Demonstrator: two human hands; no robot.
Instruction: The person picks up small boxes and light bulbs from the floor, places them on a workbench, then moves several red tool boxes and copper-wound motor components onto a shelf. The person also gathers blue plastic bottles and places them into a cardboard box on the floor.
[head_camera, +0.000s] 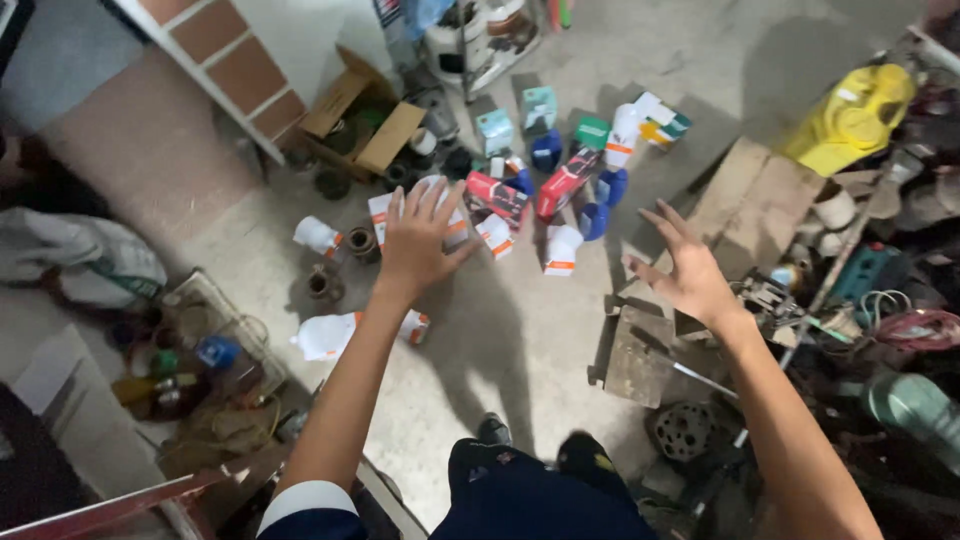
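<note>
Both hands reach out over a concrete floor (500, 330) strewn with small boxes and bottles, and neither holds anything. The left hand (418, 238) has its fingers spread wide, palm down, above a white box (380, 212) with an orange band at the near edge of the spread; I cannot tell whether it touches anything, since the hand hides what lies under it. The right hand (685, 272) is also open, fingers splayed and slightly curled, hanging in the air between the spread and a pile of flattened cardboard (745, 205), touching nothing. Just beyond the left hand lie red boxes (560, 190), blue caps (592, 220), white bottles (560, 250) with orange bands, and teal boxes (495, 130) further back. Another white bottle (330, 335) lies on its side nearer the person, apart from the rest, and a third (317, 236) sits to the left. An open carton (360, 110) stands by the wall, and a yellow jug (850, 120) sits at far right among tools and clutter. Judging from this, the handling has barely begun: the items lie loose and scattered, nothing is grasped, and the picture shows nothing gathered or set apart.
</note>
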